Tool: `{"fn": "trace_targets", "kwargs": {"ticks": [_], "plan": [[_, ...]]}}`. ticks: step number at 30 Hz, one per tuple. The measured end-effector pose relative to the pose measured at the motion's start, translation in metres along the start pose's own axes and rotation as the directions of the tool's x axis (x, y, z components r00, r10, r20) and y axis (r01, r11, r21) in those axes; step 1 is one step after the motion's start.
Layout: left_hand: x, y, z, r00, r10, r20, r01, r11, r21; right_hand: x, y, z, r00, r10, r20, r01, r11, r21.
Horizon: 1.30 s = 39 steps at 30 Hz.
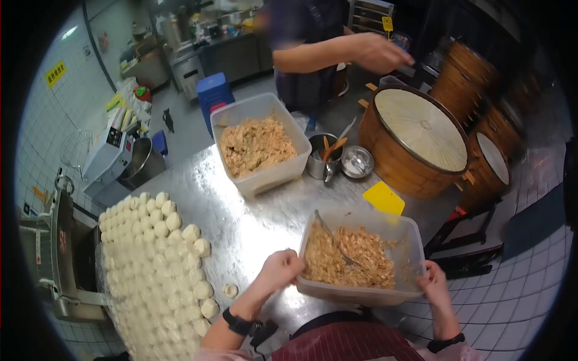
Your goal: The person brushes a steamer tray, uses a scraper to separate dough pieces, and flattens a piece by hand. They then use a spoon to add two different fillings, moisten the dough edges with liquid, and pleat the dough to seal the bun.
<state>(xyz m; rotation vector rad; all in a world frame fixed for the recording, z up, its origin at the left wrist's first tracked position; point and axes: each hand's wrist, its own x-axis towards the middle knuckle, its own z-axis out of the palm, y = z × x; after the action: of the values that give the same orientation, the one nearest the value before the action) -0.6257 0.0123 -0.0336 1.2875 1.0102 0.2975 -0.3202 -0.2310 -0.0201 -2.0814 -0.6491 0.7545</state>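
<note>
Left hand (282, 268), right hand (433, 284) gripping opposite ends of tub (352, 293); likely heavy with filling (368, 260), walls slightly bendy; best held there.

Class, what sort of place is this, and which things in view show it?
Probably a commercial kitchen making buns or dumplings: many dough pieces lie close together, a tub holds chopped mixture, and there are large bamboo steamers.
</note>
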Motion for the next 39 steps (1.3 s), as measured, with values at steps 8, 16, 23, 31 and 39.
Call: {"fn": "trace_targets", "kwargs": {"ticks": [8, 16, 23, 31, 39], "plan": [[0.028, -0.029, -0.021, 0.976, 0.113, -0.184, -0.117, 0.993, -0.007, -0.037, 0.007, 0.076, 0.979, 0.167, 0.115, -0.196, 0.928, 0.318], [-0.078, -0.102, -0.059, 0.808, 0.127, -0.575, 0.019, 0.97, 0.242, -0.034, -0.04, 0.041, 0.933, 0.112, 0.342, 0.063, 0.884, -0.462], [-0.101, -0.173, -0.057, 0.723, 0.313, -0.616, 0.137, 0.809, 0.572, -0.022, -0.115, 0.112, 0.662, -0.484, 0.573, 0.688, 0.695, -0.208], [-0.076, -0.178, -0.069, 0.67, 0.296, -0.681, 0.158, 0.839, 0.521, -0.031, -0.138, 0.217, 0.199, -0.423, 0.884, 0.887, 0.46, 0.02], [-0.098, -0.148, -0.053, 0.911, 0.007, -0.411, -0.223, 0.849, -0.479, -0.038, -0.117, 0.285, 0.333, -0.325, 0.885, 0.71, 0.704, -0.008]]}}
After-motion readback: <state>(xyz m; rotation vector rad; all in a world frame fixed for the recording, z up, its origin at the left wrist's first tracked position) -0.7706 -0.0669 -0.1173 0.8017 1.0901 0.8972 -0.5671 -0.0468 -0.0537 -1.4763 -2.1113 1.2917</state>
